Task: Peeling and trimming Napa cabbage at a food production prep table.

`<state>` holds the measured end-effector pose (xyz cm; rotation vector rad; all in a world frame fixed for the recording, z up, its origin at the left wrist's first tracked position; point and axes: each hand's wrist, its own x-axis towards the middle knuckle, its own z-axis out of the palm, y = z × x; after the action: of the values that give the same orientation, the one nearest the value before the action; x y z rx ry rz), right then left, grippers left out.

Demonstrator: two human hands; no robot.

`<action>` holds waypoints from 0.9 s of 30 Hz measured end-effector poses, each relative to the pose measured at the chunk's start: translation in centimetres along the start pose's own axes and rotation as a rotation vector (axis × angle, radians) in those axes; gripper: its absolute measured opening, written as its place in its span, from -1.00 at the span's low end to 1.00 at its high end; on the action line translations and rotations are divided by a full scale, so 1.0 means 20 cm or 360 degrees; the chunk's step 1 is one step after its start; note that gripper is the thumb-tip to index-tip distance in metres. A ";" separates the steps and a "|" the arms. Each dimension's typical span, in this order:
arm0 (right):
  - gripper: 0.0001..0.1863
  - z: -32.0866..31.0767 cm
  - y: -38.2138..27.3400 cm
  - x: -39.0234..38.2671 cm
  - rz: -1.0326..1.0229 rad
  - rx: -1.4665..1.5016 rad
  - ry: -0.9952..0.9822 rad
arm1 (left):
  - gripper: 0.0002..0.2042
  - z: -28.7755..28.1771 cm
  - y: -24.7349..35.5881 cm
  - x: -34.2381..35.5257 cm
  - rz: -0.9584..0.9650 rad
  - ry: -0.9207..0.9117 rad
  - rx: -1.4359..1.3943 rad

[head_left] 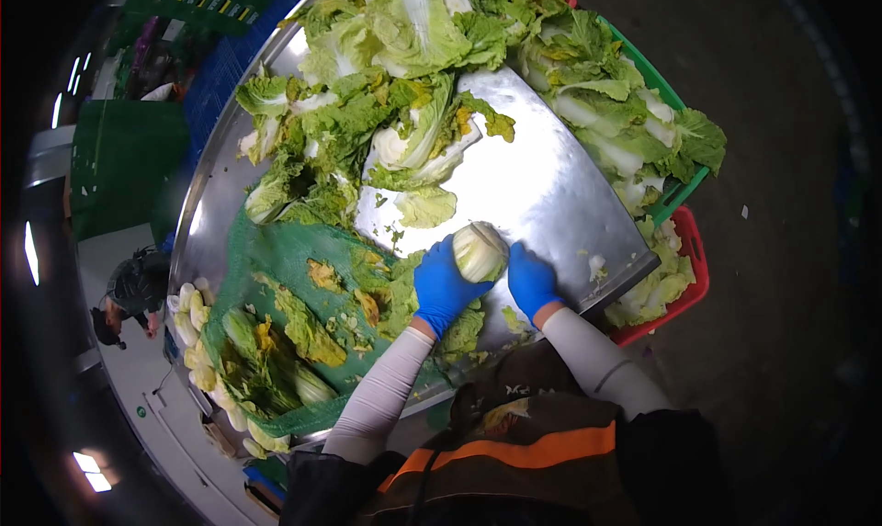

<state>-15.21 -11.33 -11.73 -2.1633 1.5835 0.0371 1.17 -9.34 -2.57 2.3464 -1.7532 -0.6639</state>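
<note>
The left hand (446, 287) cups the cabbage (480, 253) by the near edge of the bench (556, 172); the right hand (531, 282) is just beside it, grip unclear. Probably firm, fairly heavy; best held around its body

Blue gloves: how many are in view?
2: one on the left hand against the cabbage, one on the right hand at its right side. Others could be hidden.
</note>
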 end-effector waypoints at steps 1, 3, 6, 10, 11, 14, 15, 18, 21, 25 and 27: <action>-0.90 0.00 0.01 0.02 0.0099 0.0031 -0.0163 | -0.08 0.01 0.01 0.00 0.0002 0.0049 0.0017; -0.91 -0.03 0.04 -0.01 0.0031 0.0080 -0.0125 | -0.07 -0.04 -0.04 0.03 -0.0006 0.0011 -0.0070; -0.89 -0.05 0.21 -0.15 -0.0030 0.0342 -0.0047 | -0.06 -0.16 -0.22 0.12 -0.0148 -0.0484 -0.0747; -0.72 -0.27 0.31 -0.25 0.0160 0.0734 -0.0282 | -0.22 -0.35 -0.21 0.08 -0.0197 -0.0358 -0.1678; -0.67 -0.35 0.23 -0.24 0.0172 0.1227 -0.0120 | -0.22 -0.40 -0.16 0.04 -0.0187 -0.0335 -0.1695; -0.39 -0.87 -0.11 -0.18 0.0113 0.2337 -0.0375 | -0.03 -0.46 -0.04 -0.14 0.0124 0.0168 -0.1836; -0.32 -0.96 -0.19 -0.18 -0.0117 0.2397 -0.0344 | 0.02 -0.49 0.01 -0.20 0.0156 0.0181 -0.1903; -0.32 -0.73 -0.24 -0.07 -0.0495 0.1946 0.0015 | -0.20 -0.36 -0.09 -0.25 -0.0049 -0.0180 -0.2655; -0.39 -0.68 -0.29 -0.09 -0.0723 0.1482 0.0097 | -0.45 -0.22 -0.12 -0.28 -0.0302 0.0153 -0.2041; -0.48 -0.56 -0.23 -0.03 -0.0683 0.1227 0.0187 | -0.51 -0.07 -0.22 -0.26 -0.0314 0.0555 -0.1956; -0.50 -0.50 -0.14 0.06 -0.0454 0.0972 0.0146 | -0.69 0.01 -0.46 -0.27 -0.0819 0.0459 -0.2088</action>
<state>-14.66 -15.54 -2.23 -1.8825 1.1158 -0.5671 7.95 -1.47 -4.65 1.6871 -0.2676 -1.0176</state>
